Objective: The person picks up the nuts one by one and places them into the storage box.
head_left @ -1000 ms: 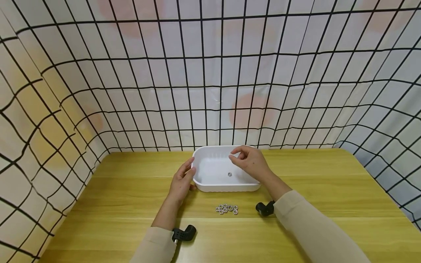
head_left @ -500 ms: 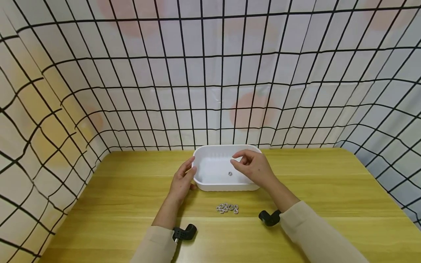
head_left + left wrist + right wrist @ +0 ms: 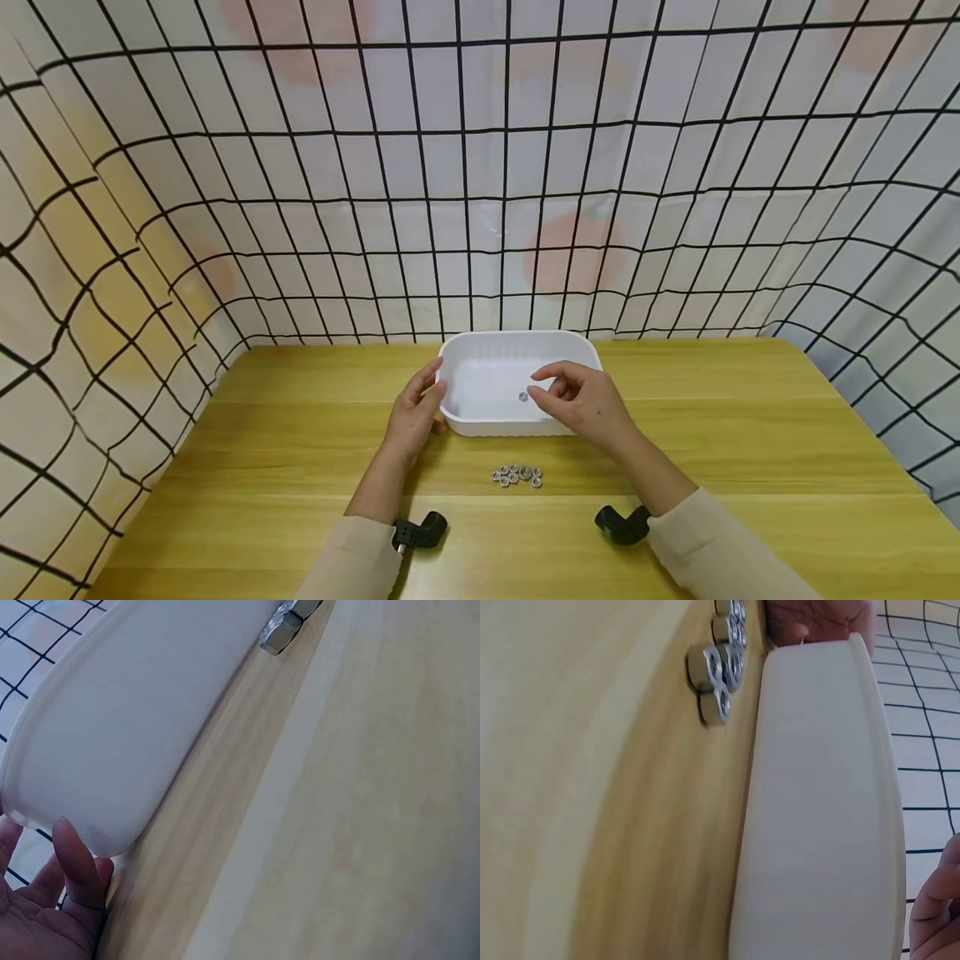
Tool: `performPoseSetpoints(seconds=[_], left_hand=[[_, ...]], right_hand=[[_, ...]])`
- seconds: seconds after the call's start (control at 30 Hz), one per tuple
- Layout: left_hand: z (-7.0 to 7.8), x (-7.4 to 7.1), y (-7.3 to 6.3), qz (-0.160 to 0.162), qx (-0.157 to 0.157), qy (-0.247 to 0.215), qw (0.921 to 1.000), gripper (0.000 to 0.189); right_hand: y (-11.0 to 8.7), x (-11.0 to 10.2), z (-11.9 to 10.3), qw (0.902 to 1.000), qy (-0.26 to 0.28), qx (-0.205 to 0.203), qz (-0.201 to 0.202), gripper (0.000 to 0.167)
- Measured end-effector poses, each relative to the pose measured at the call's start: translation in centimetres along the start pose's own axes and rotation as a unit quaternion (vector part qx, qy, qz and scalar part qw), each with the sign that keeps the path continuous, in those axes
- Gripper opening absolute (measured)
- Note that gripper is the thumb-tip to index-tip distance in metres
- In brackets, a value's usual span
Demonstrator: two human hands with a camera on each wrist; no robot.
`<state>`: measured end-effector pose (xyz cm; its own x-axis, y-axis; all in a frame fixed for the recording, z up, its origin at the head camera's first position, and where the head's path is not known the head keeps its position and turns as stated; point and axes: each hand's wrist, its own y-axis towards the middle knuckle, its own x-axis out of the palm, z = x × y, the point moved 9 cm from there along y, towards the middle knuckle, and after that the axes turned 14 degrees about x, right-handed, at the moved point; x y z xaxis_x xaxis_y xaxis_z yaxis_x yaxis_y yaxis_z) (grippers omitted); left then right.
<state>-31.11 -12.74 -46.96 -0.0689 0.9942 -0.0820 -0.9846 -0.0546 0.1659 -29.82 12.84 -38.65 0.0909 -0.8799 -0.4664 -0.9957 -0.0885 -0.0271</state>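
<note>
A white plastic tray (image 3: 480,427) stands on the wooden table. At its left end my left hand (image 3: 411,417) holds the wall, thumb and fingers spread around the rounded corner; the left wrist view shows the thumb (image 3: 75,859) upright against the wall. Over the tray's right part hovers my right hand (image 3: 588,406), thumb and index finger curved toward each other with a gap and nothing seen between them. One hex nut (image 3: 523,397) lies on the tray floor just left of those fingertips. In front of the tray sits a loose cluster of hex nuts (image 3: 513,477), several of them.
The yellowish wooden table (image 3: 315,467) spreads out on all sides of the tray. Behind it hangs a pale cloth with a black grid (image 3: 480,200), which also closes off the left and right sides. A black wrist mount (image 3: 624,525) juts from the right sleeve.
My right hand has drifted down and slightly right over the tray, its thumb and index finger still apart. The left hand, the tray and the nuts stay where they were.
</note>
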Motion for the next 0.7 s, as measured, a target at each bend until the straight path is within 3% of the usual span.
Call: performPoseSetpoints(seconds=[0.7], left_hand=[[-0.1, 0.0, 0.2, 0.000, 0.001, -0.003, 1.0000, 0.046]], right_hand=[[-2.7, 0.1, 1.3, 0.9999, -0.003, 0.006, -0.012, 0.016]])
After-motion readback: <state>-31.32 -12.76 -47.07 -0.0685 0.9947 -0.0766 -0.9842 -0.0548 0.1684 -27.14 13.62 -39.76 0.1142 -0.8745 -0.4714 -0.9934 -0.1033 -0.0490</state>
